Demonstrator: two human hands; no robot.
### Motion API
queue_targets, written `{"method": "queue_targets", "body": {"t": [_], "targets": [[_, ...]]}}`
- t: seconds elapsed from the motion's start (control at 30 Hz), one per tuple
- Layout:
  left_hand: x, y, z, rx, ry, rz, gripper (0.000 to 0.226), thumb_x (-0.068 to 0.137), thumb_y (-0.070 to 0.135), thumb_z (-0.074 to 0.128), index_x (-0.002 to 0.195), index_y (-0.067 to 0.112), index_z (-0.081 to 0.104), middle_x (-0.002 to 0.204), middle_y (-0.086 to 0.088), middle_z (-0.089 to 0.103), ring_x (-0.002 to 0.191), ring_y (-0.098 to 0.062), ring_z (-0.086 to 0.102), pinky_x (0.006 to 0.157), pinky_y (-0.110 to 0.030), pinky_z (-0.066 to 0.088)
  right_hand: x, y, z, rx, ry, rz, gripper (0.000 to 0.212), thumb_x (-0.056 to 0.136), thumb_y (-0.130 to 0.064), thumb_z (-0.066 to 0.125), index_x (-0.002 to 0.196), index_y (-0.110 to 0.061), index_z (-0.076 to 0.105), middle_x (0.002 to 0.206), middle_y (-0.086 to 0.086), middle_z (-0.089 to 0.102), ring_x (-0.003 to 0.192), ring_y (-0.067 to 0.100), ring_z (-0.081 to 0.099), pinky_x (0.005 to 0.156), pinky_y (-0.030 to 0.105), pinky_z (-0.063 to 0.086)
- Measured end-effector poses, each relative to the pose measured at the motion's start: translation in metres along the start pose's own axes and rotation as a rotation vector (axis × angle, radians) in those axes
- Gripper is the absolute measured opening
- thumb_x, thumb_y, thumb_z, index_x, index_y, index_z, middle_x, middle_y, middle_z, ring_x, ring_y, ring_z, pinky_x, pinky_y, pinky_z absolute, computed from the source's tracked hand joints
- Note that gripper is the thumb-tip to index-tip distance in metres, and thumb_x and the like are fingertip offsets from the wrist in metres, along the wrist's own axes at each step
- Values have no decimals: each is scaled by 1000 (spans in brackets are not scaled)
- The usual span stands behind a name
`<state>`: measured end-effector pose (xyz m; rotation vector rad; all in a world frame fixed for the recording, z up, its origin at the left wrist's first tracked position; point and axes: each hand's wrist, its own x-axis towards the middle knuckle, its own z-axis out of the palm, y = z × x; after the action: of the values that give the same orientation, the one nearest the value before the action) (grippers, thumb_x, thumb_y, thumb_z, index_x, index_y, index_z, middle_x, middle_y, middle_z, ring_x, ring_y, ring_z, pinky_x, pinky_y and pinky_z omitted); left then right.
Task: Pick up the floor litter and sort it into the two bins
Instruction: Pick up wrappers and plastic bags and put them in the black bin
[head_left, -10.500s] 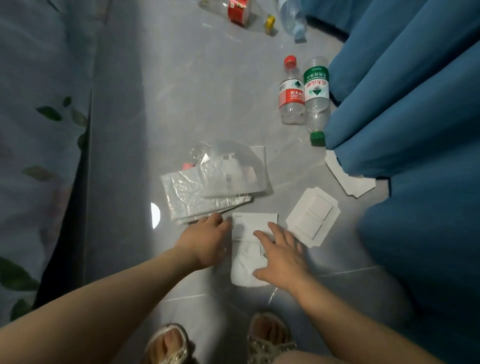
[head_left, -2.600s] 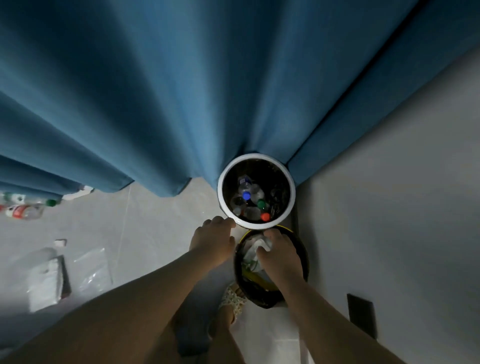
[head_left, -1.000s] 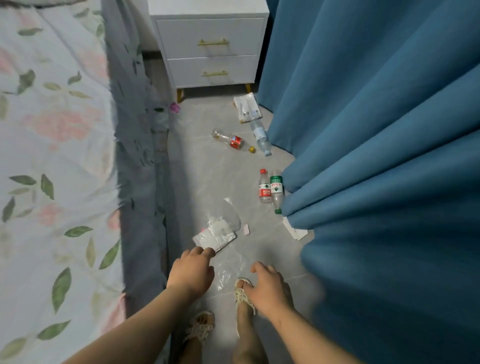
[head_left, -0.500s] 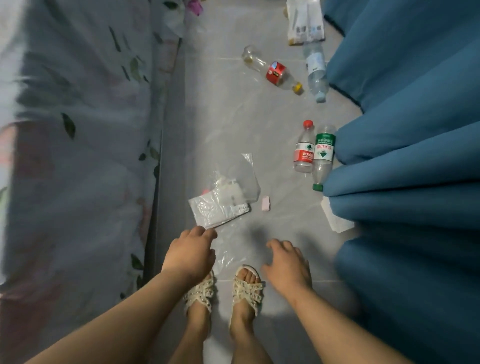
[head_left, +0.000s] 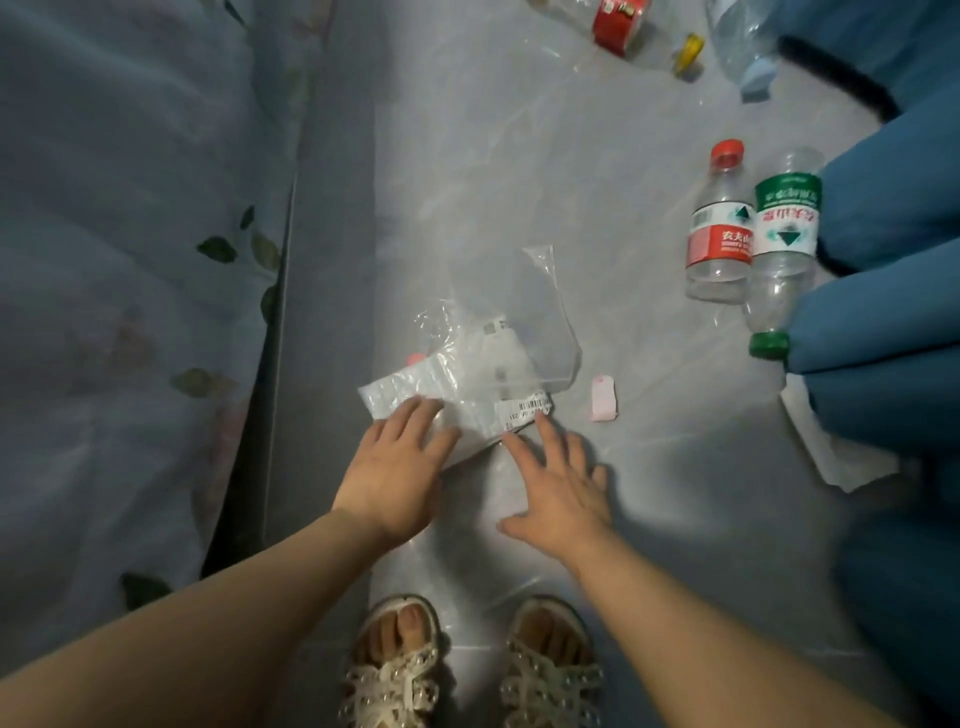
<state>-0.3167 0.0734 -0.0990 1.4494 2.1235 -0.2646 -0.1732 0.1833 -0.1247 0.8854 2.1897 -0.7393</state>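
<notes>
A pile of clear plastic bags (head_left: 483, 374) with a barcode sticker lies on the grey floor in front of me. My left hand (head_left: 397, 467) has its fingers laid flat on the near left corner of the bags. My right hand (head_left: 558, 480) is spread just below the bags' near edge, its fingertips at the barcode sticker; it holds nothing. A small pink scrap (head_left: 604, 397) lies just right of the bags. Neither bin is in view.
Two empty bottles lie at the right, one red-labelled (head_left: 719, 228), one green-labelled (head_left: 782, 244). Other bottles (head_left: 623, 21) lie at the top edge. White paper (head_left: 826, 447) sticks out under the blue curtain (head_left: 883, 312). A bed's side (head_left: 130, 260) runs along the left.
I have bent down closer to the floor. Both hands have moved forward to the plastic bags, and the left one now rests on them.
</notes>
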Motion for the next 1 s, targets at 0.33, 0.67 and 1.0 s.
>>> {"method": "queue_targets", "body": {"t": [0.33,0.67,1.0], "targets": [[55,-24,31,-99,128,-47,76,70,57,48,138,25,34,152,-16,29,144,-39,16,110,-58,21,45,21,12,-253,368,-161,84,30,-69,80,102,-29,67,112,5,65,90,26,66,67,37,54],[54,-28,29,-178,57,-57,65,93,43,48,148,30,17,159,-3,1,147,-29,-5,118,-41,7,39,29,14,-89,305,-219,43,89,-45,55,126,-24,46,119,1,48,115,22,44,94,30,35],[52,-33,1,-348,171,-2,49,81,4,50,126,24,58,135,8,52,124,-18,51,96,-25,41,36,43,-8,460,452,-46,26,72,-11,62,61,-25,42,77,-1,52,81,26,54,74,36,44]]}}
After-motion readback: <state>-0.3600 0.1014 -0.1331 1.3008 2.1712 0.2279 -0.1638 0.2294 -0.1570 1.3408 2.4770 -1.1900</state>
